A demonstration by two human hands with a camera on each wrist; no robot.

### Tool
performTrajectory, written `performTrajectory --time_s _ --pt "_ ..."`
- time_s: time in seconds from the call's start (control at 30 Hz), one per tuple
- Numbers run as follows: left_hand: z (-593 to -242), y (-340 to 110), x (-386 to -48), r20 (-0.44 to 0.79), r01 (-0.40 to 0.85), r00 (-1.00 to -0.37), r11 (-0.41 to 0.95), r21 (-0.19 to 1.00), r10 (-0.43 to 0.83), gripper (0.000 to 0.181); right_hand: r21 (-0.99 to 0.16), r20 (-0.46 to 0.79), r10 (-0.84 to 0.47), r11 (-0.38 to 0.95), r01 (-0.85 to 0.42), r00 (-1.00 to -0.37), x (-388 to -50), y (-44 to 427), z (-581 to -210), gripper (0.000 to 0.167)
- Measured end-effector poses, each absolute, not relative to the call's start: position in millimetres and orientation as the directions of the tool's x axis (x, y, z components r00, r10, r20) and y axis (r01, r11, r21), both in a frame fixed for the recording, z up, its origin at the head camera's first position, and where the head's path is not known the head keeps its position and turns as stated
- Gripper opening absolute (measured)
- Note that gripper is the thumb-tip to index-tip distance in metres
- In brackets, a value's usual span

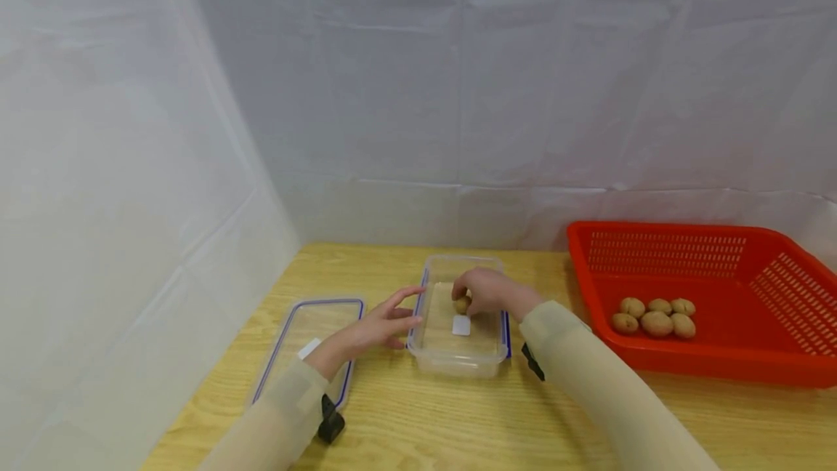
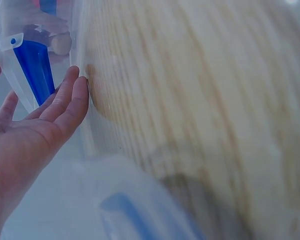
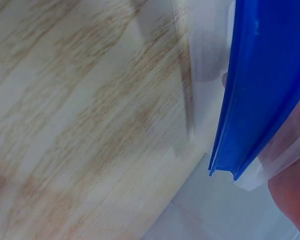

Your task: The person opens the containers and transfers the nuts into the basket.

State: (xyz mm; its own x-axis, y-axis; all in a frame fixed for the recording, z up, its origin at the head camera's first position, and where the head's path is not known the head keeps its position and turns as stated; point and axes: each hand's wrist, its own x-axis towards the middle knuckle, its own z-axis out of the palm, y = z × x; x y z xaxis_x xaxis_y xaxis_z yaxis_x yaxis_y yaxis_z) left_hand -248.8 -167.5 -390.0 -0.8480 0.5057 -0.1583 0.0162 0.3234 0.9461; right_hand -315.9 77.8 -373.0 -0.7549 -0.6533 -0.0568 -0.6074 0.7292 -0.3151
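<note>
A clear plastic food container (image 1: pixel 458 363) with blue side latches stands uncovered on the table. Inside it, my right hand (image 1: pixel 487 289) pinches a small potato (image 1: pixel 463 304) low down, close to a white square label. The left wrist view shows that potato (image 2: pixel 61 44) through the container's wall. My left hand (image 1: pixel 375 329) reaches to the container's left side, its fingers spread and fairly straight beside the blue latch (image 2: pixel 36 70). In the right wrist view, the other blue latch (image 3: pixel 265 85) covers most of the right hand (image 3: pixel 292 192).
A clear lid (image 1: pixel 330 302) with a blue seal lies left of the container, partly under the left forearm. To the right, a red plastic basket (image 1: pixel 706 368) holds several potatoes (image 1: pixel 657 324) near its front left. A white sheet (image 1: pixel 458 93) hangs behind the wooden table (image 1: pixel 425 435).
</note>
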Motion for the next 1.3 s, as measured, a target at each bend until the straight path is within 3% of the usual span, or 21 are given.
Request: performTrajectory --time_s 0.43,0.67,1.3 --pt "-390.3 -166.3 -253.2 -0.154 0.031 -0.834 0.322 0.946 0.530 0.062 -0.336 -0.023 -0.660 0.712 -0.616 -0.751 -315.2 83.7 -370.6 0.027" --pt "-390.8 -167.7 -253.7 -0.144 0.039 -0.839 0.321 0.946 0.525 0.062 -0.302 0.046 -0.688 0.682 -0.666 -0.724 -309.3 86.8 -363.0 0.019" --pt "-396.2 -167.2 -257.9 -0.139 0.039 -0.842 0.316 0.948 0.521 0.063 -0.390 0.119 -0.776 0.537 -0.748 -0.620 -266.1 104.8 -297.6 0.027"
